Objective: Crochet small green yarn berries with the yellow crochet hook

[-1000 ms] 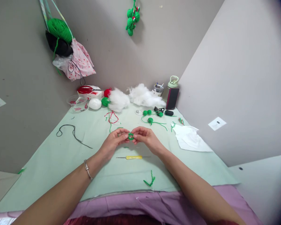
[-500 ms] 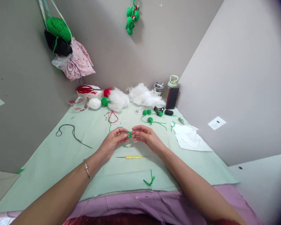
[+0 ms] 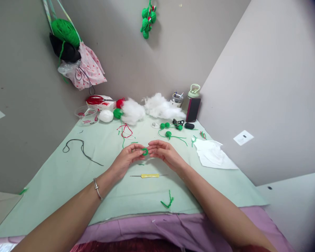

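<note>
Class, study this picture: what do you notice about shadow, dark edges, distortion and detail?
Head view: soft shadow on the wall right of the hanging green crochet bunch; head view: dark upper-right corner and slanting wall edges, suggesting a wide lens; head view: stitches on the green yarn ring unreadably small.

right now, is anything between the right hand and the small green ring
Nothing visible is. The left hand holds the green ring, and the right hand is close beside it; whether they touch is unclear.
</note>
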### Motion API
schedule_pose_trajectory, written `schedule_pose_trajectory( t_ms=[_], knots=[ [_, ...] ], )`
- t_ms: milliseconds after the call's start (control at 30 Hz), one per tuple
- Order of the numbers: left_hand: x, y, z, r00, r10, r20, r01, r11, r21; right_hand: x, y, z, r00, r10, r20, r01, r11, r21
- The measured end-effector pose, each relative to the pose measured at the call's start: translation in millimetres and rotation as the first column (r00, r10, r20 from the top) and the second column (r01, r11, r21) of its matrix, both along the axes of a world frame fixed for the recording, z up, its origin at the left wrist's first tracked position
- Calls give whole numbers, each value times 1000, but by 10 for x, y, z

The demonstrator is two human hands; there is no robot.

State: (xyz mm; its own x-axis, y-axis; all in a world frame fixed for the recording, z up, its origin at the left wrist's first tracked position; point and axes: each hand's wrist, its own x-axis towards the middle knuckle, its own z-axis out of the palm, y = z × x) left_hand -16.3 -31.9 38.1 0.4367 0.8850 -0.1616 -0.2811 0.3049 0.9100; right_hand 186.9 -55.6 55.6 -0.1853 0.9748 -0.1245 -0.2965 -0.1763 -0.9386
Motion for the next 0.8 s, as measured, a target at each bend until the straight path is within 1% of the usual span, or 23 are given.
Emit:
schedule_pose_trajectory(
  t_ms=[200, 567, 667, 800],
  knots=[
    [-2, -13, 19, 1000, -8, 0, 8, 1000, 0, 13, 9, -9, 999, 3, -35, -3, 1000, -15],
    [-2, -13, 6, 1000, -4, -2, 4, 1000, -6, 54, 37, -40, 996, -6, -93, 1, 999, -50],
    [-2, -24, 26, 1000, -9, -4, 9, 1000, -14, 66, 33, -27, 993, -26, -111, 19, 998, -61],
    [11, -67, 84, 999, -41, 3, 42, 999, -27, 104, 57, -41, 987, -86, -138, 77, 995, -69]
  ],
)
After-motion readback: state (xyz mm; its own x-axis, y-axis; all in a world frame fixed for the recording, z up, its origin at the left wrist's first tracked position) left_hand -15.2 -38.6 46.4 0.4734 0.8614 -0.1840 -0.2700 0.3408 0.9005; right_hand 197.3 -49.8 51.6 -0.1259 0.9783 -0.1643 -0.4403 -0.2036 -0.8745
